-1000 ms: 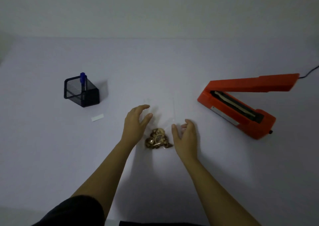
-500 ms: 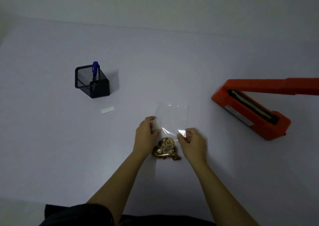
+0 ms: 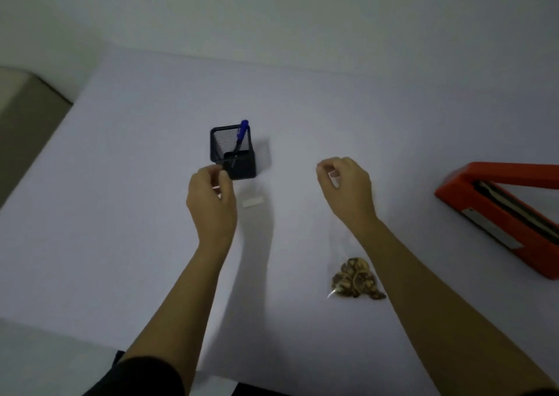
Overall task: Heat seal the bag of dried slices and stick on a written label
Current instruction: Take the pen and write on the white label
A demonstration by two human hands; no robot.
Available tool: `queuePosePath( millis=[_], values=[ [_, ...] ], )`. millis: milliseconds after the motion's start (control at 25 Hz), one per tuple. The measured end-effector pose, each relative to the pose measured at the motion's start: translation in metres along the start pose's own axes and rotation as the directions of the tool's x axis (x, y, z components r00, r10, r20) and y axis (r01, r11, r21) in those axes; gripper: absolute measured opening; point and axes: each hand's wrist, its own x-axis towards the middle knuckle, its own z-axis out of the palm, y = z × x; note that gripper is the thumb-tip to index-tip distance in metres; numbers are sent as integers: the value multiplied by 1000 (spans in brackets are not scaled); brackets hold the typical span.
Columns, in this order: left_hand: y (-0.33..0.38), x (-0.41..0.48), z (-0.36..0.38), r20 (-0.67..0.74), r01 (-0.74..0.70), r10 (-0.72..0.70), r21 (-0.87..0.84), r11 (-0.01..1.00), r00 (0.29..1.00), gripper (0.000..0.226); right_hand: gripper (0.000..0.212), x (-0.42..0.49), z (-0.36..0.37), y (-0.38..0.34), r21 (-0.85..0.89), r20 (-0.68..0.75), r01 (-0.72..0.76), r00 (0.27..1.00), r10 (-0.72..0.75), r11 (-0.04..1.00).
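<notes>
**Both hands lifted, bag held by its mouth on the right**

Hands hover above the desk [image 3: 121, 214] with fingers curled. The right hand [image 3: 348, 190] appears to pinch the top edge of the clear bag [image 3: 341, 241], whose film is barely visible below the fingers; its load of dried slices [image 3: 357, 279] sits low, near the right forearm, so the bag's long axis runs from the right fingers back toward the person. The left hand [image 3: 211, 202] is loosely curled; whether it grips anything I cannot tell.

Largest of the things, the orange heat sealer [image 3: 499, 214] lies well to the right with its arm raised, nearer the right hand. My judgement: the bag's mouth must travel rightward into the open sealer. The black mesh pen holder [image 3: 234, 153], with its blue pen [image 3: 242, 132], stands just beyond the left hand. The small white label [image 3: 253, 202] lies just right of the left hand.
</notes>
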Motion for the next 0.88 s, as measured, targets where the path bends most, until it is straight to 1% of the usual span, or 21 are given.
queuePosePath(
  millis=[40,80,120,240,320,360,480,560,640,680,760,800,880],
  values=[
    [-4,21,-6,-21,45,-44,3,999,999,27,15,20,14,-18,35,39,18,999,-19,999],
    [-8,40,-7,-3,86,-86,27,996,996,30,18,38,26,-34,59,84,25,996,-30,998],
    [-11,55,-6,48,108,-111,60,992,993,32,23,54,38,-47,69,128,32,991,-41,997],
    [-17,82,6,243,105,-129,107,989,961,35,39,90,78,-74,60,241,36,969,-50,998],
    [-22,89,15,308,71,-114,149,986,945,33,43,103,99,-77,34,282,18,959,-27,999],
    [-24,91,17,316,58,-110,168,984,942,31,41,107,107,-77,22,286,13,958,-19,1000],
    [-27,92,20,298,34,-87,179,983,951,28,26,109,116,-76,34,233,17,972,-25,999],
    [-28,93,21,288,43,-92,171,984,953,28,23,106,113,-82,67,206,45,977,-58,997],
    [-28,91,21,311,78,-119,142,987,943,28,22,101,104,-90,96,179,83,979,-99,992],
    [-29,90,22,324,100,-138,131,986,936,28,21,99,98,-94,115,147,97,983,-114,989],
    [-29,90,18,308,106,-137,113,988,942,34,19,95,79,-102,170,49,102,993,-111,980],
    [-25,89,12,288,91,-107,67,994,952,37,18,93,67,-105,197,-4,93,996,-94,976],
    [-11,86,0,276,-10,31,-79,997,961,40,18,89,39,-109,243,-84,58,996,-39,968]
  ],
)
